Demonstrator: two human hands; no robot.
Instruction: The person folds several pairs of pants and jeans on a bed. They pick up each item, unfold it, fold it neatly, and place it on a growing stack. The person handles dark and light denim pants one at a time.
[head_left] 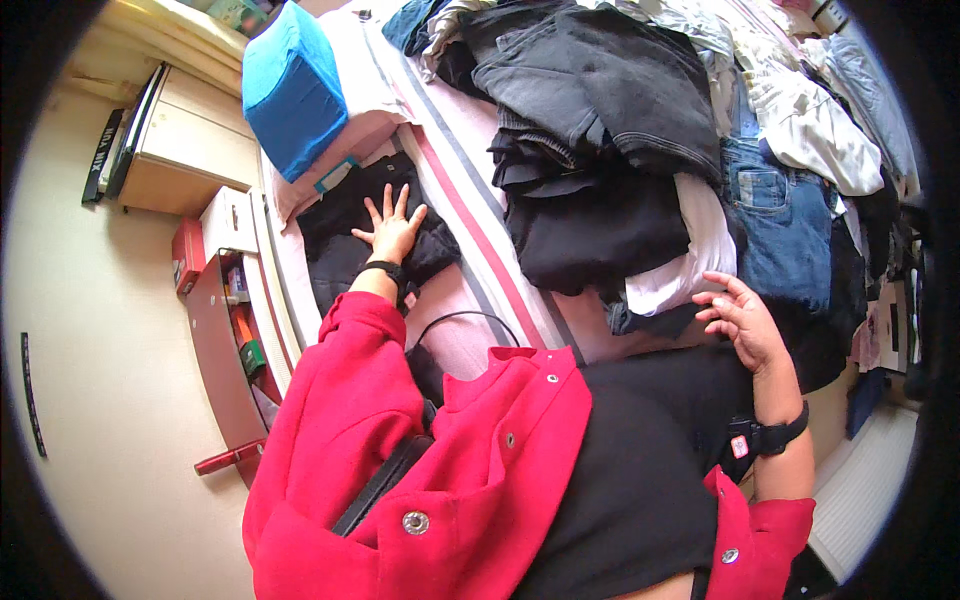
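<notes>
Left hand point(392, 230) flat on black garment point(345, 225), seemingly folded

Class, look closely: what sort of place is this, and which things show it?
Probably a bedroom: a bed with striped bedding, heaped with a pile of clothes, a blue pillow, and a bedside shelf.

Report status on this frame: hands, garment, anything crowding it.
Left hand flat, fingers spread, on folded black garment. Right hand open, empty, beside heaped pile of dark clothes. Blue cube cushion close behind garment.

Bright daylight, soft shadows, fisheye-bent dark rim.
</notes>
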